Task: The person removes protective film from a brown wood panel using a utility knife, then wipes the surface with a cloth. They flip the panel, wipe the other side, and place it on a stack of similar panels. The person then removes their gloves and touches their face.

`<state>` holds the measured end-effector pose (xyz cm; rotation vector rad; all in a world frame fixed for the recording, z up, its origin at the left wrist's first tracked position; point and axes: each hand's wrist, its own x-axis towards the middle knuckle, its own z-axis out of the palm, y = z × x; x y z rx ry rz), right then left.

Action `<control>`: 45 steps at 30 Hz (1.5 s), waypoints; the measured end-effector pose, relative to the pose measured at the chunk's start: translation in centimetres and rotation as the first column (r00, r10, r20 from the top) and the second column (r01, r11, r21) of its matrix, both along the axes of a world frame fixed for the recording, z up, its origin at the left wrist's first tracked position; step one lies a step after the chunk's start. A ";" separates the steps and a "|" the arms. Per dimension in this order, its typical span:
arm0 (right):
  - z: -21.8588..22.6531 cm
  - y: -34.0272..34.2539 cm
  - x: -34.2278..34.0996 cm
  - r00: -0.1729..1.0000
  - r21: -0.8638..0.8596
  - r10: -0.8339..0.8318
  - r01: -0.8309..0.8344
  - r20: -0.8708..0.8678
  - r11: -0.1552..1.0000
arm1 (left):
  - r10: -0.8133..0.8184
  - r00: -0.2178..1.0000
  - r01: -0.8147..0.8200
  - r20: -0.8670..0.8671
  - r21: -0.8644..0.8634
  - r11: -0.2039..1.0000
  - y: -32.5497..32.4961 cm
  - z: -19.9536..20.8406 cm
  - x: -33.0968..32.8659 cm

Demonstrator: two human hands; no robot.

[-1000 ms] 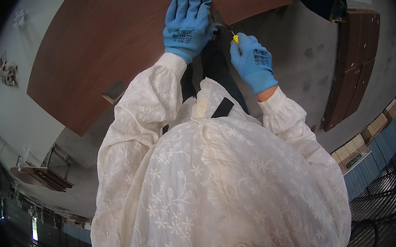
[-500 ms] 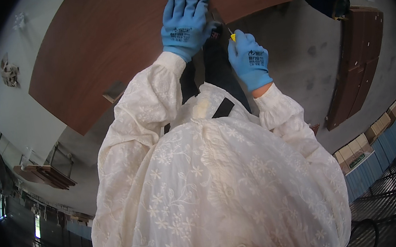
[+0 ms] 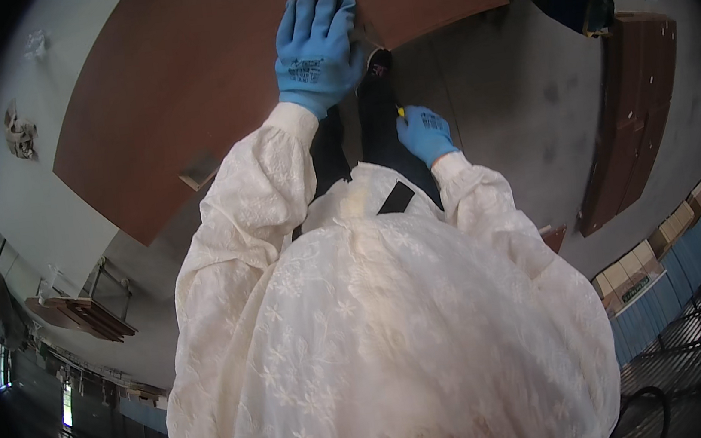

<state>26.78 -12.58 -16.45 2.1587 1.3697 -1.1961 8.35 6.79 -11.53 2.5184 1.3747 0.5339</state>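
Note:
A large reddish-brown board (image 3: 172,92) spreads across the far side, with a small pale-edged notch (image 3: 200,174) in its near edge. My left hand (image 3: 317,58), in a blue glove, lies palm down on the board near its edge, fingers stretched out and slightly apart. Lower and to the right, in front of my legs, my gloved right hand (image 3: 425,134) is closed around a small yellow-handled tool (image 3: 401,112). Only a bit of yellow shows at the fingers; the working end of the tool cannot be made out. The right hand is apart from the board.
Brown panels (image 3: 628,114) stand stacked at the right, with cardboard boxes (image 3: 632,265) below them. More brown boards (image 3: 85,317) rest on a stand at the lower left. A crumpled cloth (image 3: 19,136) lies on the pale surface (image 3: 62,191) at far left.
My right hand has drawn back toward my body and slightly left with the yellow-handled tool, away from the board's edge. My left hand stays on the board, shifted only slightly in view.

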 end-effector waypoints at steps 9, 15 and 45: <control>0.6 -3.8 2.1 0.997 -0.027 -0.059 0.058 -0.043 0.998 | -0.105 0.993 0.107 0.056 -0.035 0.994 0.1 1.6 0.2; 0.5 -5.7 3.2 0.991 -0.086 -0.115 0.109 -0.070 0.990 | -0.177 0.978 0.170 -0.112 -0.073 0.983 -5.0 3.2 -0.2; 1.2 -9.1 12.9 0.969 -0.012 -0.208 0.209 -0.131 0.978 | -0.048 0.943 0.061 -0.328 0.028 0.998 -2.9 2.2 3.8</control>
